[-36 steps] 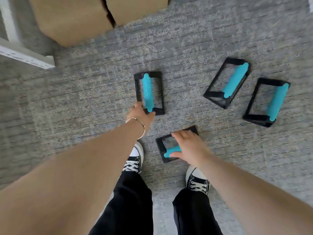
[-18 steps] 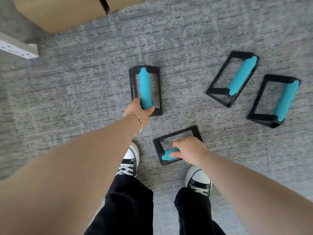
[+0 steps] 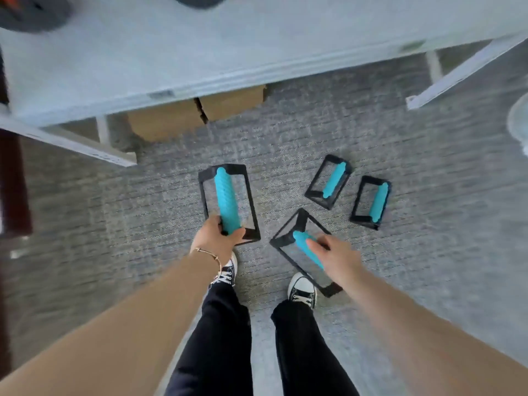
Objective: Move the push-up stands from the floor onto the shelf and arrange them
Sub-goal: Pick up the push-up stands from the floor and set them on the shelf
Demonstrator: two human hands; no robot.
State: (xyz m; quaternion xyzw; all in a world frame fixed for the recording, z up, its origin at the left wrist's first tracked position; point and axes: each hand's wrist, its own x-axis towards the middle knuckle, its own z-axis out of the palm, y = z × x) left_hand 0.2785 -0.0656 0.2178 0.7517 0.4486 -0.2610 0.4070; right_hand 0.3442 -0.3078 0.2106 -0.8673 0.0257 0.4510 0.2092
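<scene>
I am holding one push-up stand (image 3: 228, 205) in my left hand (image 3: 216, 240) and another stand (image 3: 303, 248) in my right hand (image 3: 337, 257), both by the turquoise grip. Two more stands (image 3: 328, 182) (image 3: 371, 202) are lying on the grey carpet (image 3: 428, 167), below the white shelf (image 3: 228, 47).

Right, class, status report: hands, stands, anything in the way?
Left hand gripping one stand, right hand gripping another. Two stands on carpet. Shelf ahead, path clear.

A storage corner of what looks like an office or small gym room: grey commercial carpet tiles (image 3: 371, 132) cover the floor; a pale metal shelf (image 3: 200, 52) stands over cardboard boxes (image 3: 171, 121); dark round items, blurred, sit on top.
</scene>
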